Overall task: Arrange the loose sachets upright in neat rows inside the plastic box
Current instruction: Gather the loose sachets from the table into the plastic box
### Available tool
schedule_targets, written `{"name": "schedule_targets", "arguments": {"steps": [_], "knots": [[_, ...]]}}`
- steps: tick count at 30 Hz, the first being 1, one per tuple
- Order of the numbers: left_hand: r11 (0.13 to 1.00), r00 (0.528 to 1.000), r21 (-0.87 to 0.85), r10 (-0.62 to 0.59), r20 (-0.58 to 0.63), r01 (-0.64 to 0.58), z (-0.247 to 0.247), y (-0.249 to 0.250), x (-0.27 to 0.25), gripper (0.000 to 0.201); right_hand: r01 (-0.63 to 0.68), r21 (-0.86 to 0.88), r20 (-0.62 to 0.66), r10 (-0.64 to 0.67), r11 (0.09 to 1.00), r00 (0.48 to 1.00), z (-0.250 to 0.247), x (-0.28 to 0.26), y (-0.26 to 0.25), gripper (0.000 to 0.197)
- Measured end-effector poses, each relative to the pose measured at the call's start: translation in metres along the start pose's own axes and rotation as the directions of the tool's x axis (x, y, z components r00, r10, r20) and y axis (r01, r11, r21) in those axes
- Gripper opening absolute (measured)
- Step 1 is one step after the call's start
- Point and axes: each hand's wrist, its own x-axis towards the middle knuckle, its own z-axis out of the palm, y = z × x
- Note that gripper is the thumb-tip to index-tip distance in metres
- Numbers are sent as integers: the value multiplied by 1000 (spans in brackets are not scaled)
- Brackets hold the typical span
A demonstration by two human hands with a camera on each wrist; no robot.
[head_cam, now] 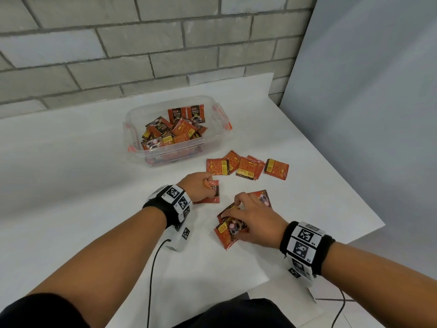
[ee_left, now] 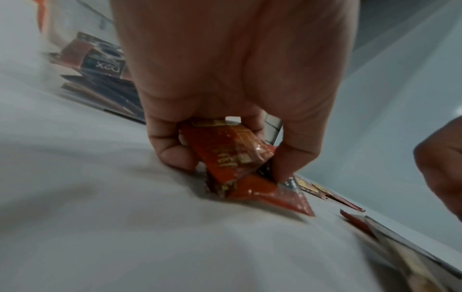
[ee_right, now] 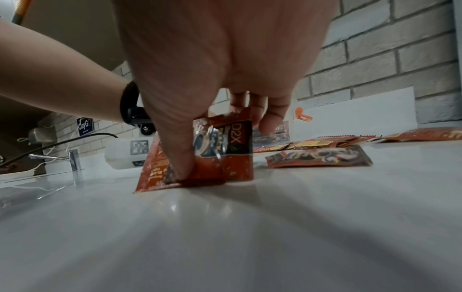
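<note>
— Right, where do the hands stand now?

— Both busy on the table (head_cam: 71, 162). The left hand (head_cam: 196, 187) has its fingers and thumb curled round a small bunch of sachets (head_cam: 212, 192), edges down against the surface. The right hand (head_cam: 253, 218) pinches another bunch (head_cam: 228, 229), thumb on one face and fingers on the other, stood on edge (the right wrist view shows the printed front plainly).

— And the plastic box (head_cam: 132, 119)?

— At about eleven o'clock from the hands, well apart from them. Two sachets (head_cam: 186, 114) stand upright against its far wall; the others (head_cam: 165, 136) inside lie jumbled and tilted. A fan of loose sachets (head_cam: 246, 166) lies flat on the table at one o'clock from the left hand, and one more (head_cam: 261, 197) sits partly under the right hand.

— What might go wrong from here?

— I'd judge the packets slippery and floppy, so a bunch squared on its edges could splay or shed one on the lift if the pinch is light. The bigger worry is the box: that jumbled heap takes up the floor, so anything set in upright would likely lean or topple unless the heap is cleared first.
</note>
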Motion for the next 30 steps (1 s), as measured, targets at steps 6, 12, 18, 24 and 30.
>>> {"name": "schedule_targets", "arguments": {"steps": [6, 12, 18, 24, 30], "knots": [[997, 999, -68, -22, 39, 24, -6, -1, -9, 22, -86, 194, 124, 62, 977, 990, -4, -1, 6, 46], [996, 988, -57, 78, 132, -71, 3, 16, -17, 36, -281, 431, 166, 230, 857, 959, -30, -6, 35, 46], [942, 965, 280, 123, 230, -187, 38, 45, -24, 74, -398, 194, 225, 354, 897, 908, -39, 7, 66, 70], [914, 969, 344, 158, 190, -216, 56, 47, -24, 77, -394, 10, 194, 384, 919, 903, -26, 14, 71, 59], [956, 968, 211, 166, 191, -205, 54, 40, -18, 69, -437, 236, 204, 395, 868, 896, -31, 15, 70, 44]]}}
